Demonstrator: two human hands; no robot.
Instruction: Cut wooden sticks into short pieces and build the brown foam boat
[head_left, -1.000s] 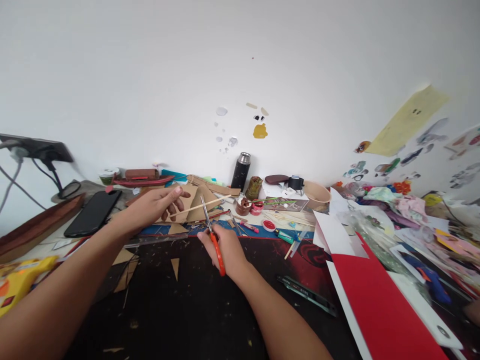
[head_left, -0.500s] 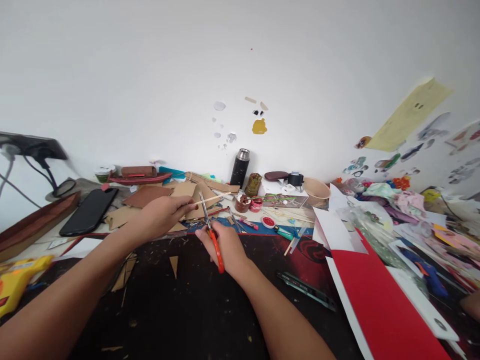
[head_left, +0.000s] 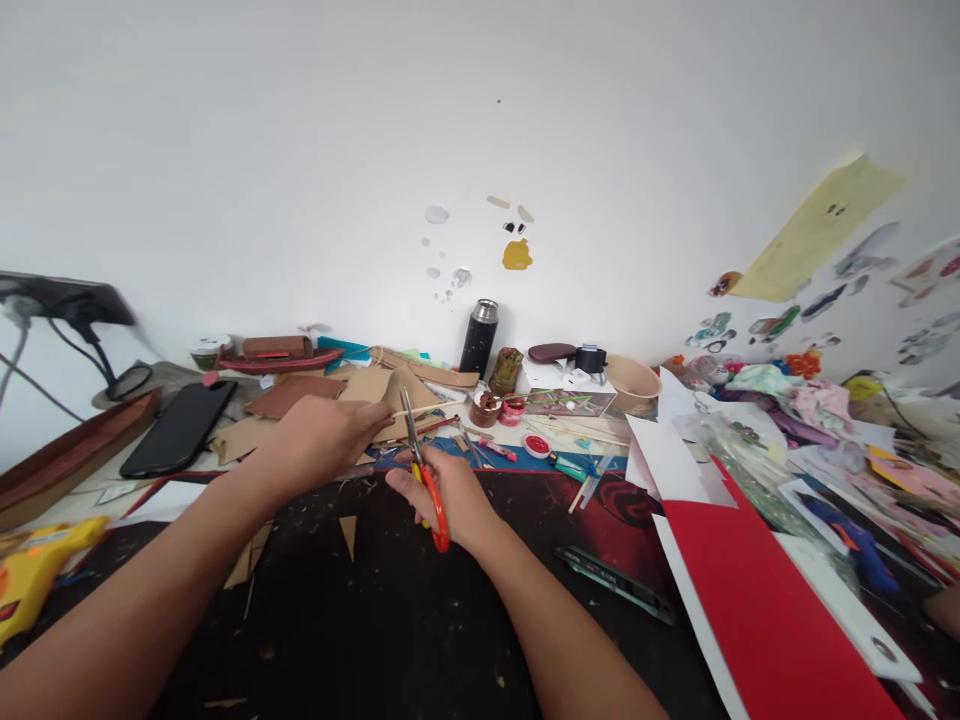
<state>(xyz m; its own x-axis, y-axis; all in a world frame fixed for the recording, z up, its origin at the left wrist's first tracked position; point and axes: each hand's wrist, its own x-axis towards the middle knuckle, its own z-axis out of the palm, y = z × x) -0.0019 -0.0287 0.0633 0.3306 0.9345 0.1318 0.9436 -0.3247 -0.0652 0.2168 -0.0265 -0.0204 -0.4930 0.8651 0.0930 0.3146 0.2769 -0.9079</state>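
**Stick (head_left: 431,407) held at scissors (head_left: 415,440)**

Head view: beyond the right hand (head_left: 454,495), something brown is held in a jar (head_left: 481,416) and something red in a dish (head_left: 536,456). Farther right, a bowl (head_left: 639,399) is seen; its contents cannot be told. The hands are apart. The stick is pinched in the left hand (head_left: 330,432), back upward, and extended across the scissors' blades. The scissors' handles are gripped by the right hand, blades pointed away.

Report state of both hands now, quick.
Left hand: closed, holding the thin stick.
Right hand: closed, holding the orange-handled scissors.
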